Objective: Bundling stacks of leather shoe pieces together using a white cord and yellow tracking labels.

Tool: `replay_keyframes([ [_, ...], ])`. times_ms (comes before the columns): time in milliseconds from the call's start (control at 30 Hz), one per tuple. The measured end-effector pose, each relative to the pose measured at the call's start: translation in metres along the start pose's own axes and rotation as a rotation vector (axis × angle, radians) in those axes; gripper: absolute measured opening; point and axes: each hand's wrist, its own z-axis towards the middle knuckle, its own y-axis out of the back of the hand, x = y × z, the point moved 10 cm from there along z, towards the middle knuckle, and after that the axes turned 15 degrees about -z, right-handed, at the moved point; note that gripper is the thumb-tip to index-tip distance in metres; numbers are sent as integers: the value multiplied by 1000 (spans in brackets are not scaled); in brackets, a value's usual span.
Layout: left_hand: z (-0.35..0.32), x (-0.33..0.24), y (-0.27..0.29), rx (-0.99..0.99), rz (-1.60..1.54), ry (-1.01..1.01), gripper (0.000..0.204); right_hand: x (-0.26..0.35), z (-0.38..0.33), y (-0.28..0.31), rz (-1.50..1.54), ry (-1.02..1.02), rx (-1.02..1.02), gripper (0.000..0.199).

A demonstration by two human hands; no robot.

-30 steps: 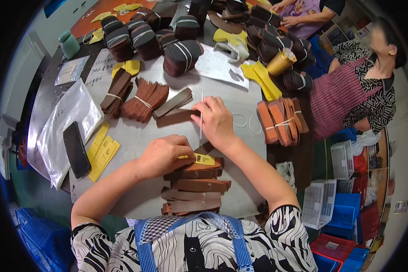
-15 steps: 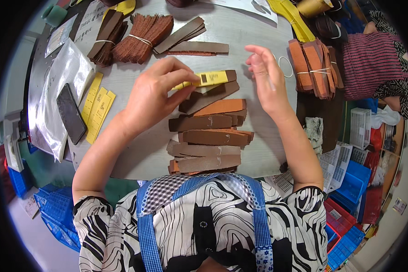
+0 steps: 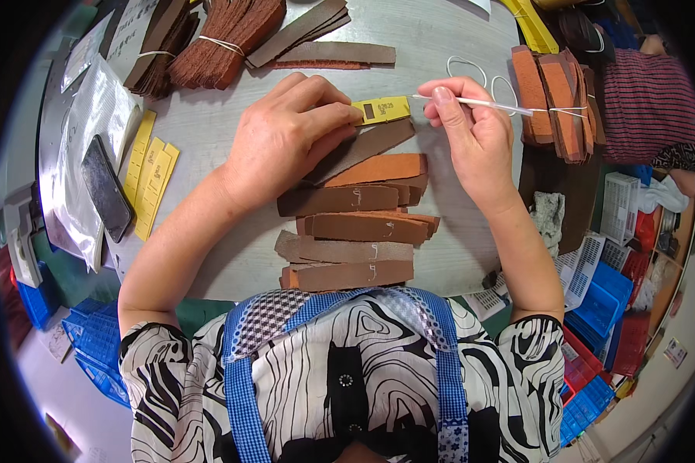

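My left hand [image 3: 284,131] is closed on a thin yellow strip template [image 3: 388,110], its fingertips at the template's left part. Below the template lies a brown leather strip [image 3: 374,147], slanting up to the right. In my right hand [image 3: 475,139] a slim white pen [image 3: 483,103] is pinched between thumb and fingers. The pen points left, its tip beside the template's right end; whether they touch I cannot tell. Nearer my body, brown and orange leather strips [image 3: 367,228] are laid in short fanned rows, several with small pale marks.
Banded leather bundles lie at the far left [image 3: 228,42] and right [image 3: 552,104]. Loose strips [image 3: 336,52] rest beyond my hands. At left are a phone [image 3: 106,187], yellow templates [image 3: 154,185] and a clear plastic bag [image 3: 77,154]. Blue baskets [image 3: 96,347] stand below the table.
My right hand has closed around the pen and turned its tip toward the yellow template. The template now covers the brown end that showed past it. The view has shifted slightly.
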Motion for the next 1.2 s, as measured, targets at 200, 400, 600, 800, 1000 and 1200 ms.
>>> replay_keyframes([
  [200, -1, -3, -2, 2, 65, -22, 22, 20, 4, -6, -86, 152, 5, 28],
  [400, -1, -6, -5, 1, 85, -40, 21, 36, 3, -24, -215, 263, 14, 23],
  [600, -1, -4, -4, -3, 102, -39, 23, 50, 4, -27, -371, 386, -56, 14],
  [800, -1, -5, -3, -15, 117, -58, 21, 53, 1, -39, -333, 312, 94, 16],
  [1000, -5, -2, -3, -16, 82, -39, 18, 44, 38, -34, -121, 103, 106, 16],
  [1200, -8, -13, -11, 156, -169, -19, 17, 49, 60, -53, -714, 440, -157, 28],
])
